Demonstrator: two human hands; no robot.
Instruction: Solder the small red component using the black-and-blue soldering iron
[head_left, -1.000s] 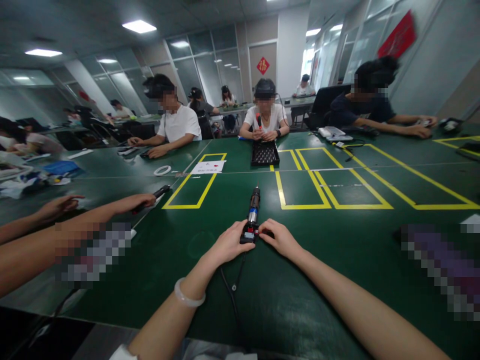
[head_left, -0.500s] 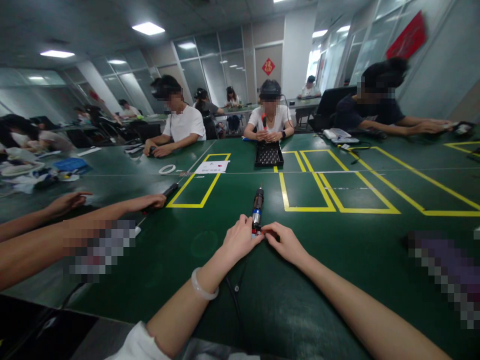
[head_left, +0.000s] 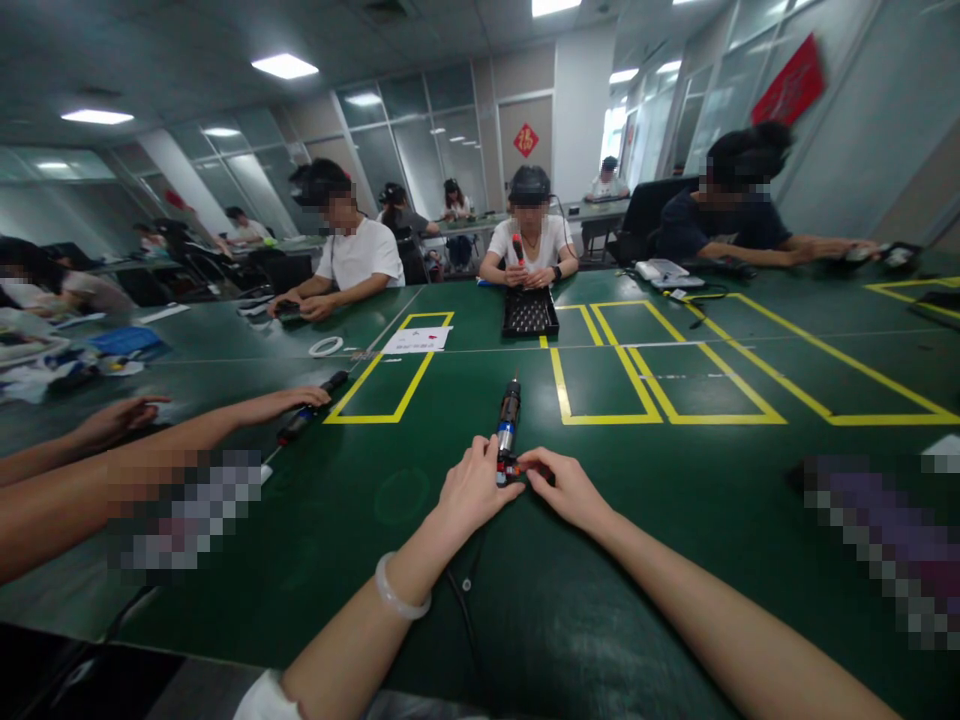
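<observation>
A black and blue electric screwdriver (head_left: pixel 508 420) lies on the green table (head_left: pixel 600 560), its tip pointing away from me. My left hand (head_left: pixel 472 490) is curled around its near end from the left. My right hand (head_left: pixel 564 487) pinches the same near end from the right, at a small red part. The tool's black cable (head_left: pixel 463 590) runs back toward me between my forearms. A pale bangle (head_left: pixel 397 598) sits on my left wrist.
Yellow tape rectangles (head_left: pixel 600 370) mark the table ahead. A black tray (head_left: pixel 530 312) and a white paper (head_left: pixel 417 339) lie farther off. A neighbour's arms (head_left: pixel 225 420) rest at the left, one hand on another screwdriver (head_left: pixel 311 408). Other people sit across the table.
My left hand has shifted forward along the screwdriver's near end, covering more of it. The view has swayed slightly; the tool stays in place.
</observation>
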